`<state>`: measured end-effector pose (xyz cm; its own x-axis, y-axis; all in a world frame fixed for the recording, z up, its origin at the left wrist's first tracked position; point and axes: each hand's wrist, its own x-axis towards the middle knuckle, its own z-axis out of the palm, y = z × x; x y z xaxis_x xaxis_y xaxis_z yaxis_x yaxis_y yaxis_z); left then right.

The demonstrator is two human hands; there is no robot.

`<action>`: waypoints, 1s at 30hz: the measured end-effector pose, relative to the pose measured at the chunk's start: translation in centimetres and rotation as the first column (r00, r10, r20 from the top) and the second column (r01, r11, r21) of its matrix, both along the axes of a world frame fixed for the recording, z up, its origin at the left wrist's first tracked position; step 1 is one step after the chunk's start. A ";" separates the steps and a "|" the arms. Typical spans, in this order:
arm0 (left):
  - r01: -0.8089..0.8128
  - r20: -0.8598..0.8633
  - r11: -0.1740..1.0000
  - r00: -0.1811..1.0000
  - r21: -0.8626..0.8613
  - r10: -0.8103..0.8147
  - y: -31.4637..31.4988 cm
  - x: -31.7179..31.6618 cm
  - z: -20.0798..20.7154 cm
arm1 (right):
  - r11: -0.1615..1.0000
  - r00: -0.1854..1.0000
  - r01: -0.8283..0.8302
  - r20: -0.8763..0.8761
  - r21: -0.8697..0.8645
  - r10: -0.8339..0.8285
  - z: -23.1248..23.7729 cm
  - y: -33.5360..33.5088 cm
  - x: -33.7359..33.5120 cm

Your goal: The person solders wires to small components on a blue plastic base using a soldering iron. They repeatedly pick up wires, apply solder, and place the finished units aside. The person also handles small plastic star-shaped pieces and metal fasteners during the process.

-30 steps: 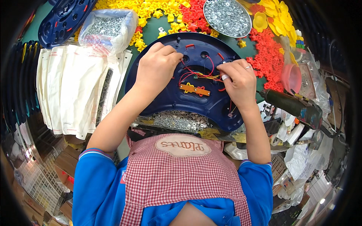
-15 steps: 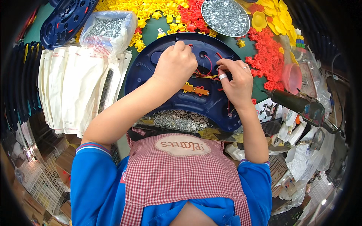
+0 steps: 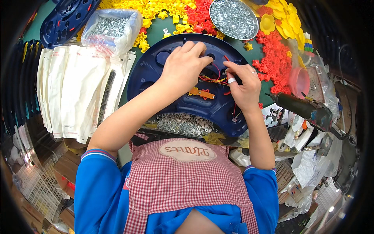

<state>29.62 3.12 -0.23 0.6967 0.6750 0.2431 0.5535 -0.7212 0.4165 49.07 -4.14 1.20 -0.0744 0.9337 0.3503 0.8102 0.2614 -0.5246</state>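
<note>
A dark blue curved plastic shell (image 3: 150,76) lies on the bench before me, its hollow side up. My left hand (image 3: 185,64) reaches over its upper middle; the thumb and bent index finger are apart, and the other fingertips are hidden. My right hand (image 3: 244,81), a white band round one finger, is closed at the shell's right side. Thumb and index finger meet beside thin red and yellow wires (image 3: 212,79); what they pinch is too small to make out. Below the wires, an orange-brown strip (image 3: 202,93) sits in the shell over a star-shaped opening.
Yellow stars (image 3: 150,17) and red stars (image 3: 274,62) are heaped behind and right. A round dish of metal pieces (image 3: 233,19) and a lined box of screws (image 3: 111,27) stand at the back. White packets (image 3: 72,93) lie left; a dark power tool (image 3: 302,107) is at right.
My left hand has opened from a tighter curl, its thumb now stretched to the right. My right hand stays almost in place, still pinching near the wires.
</note>
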 end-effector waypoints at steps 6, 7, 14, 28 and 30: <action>-0.160 0.002 0.976 0.987 0.145 0.161 -0.9 -3.0 0.4 | 0.995 0.980 -0.001 0.196 -0.100 0.021 1.2 0.0 -0.5; -0.147 0.019 0.979 0.989 0.139 0.146 -0.9 -3.3 0.4 | 0.993 0.975 -0.007 0.219 -0.115 0.032 1.3 0.2 -0.5; -0.133 0.003 0.983 0.991 0.126 0.133 -1.1 -3.0 0.3 | 0.975 0.947 -0.038 0.303 -0.219 0.105 1.8 0.1 -0.3; -0.354 0.457 0.837 0.714 -0.418 0.530 -3.1 -11.8 1.4 | 0.764 0.538 0.414 -0.544 -0.494 -0.643 0.3 -9.2 4.0; -0.387 0.560 0.905 0.716 -0.179 0.417 -2.7 -12.2 1.5 | 0.871 0.566 0.420 -0.676 -0.256 -0.472 2.5 -9.6 5.1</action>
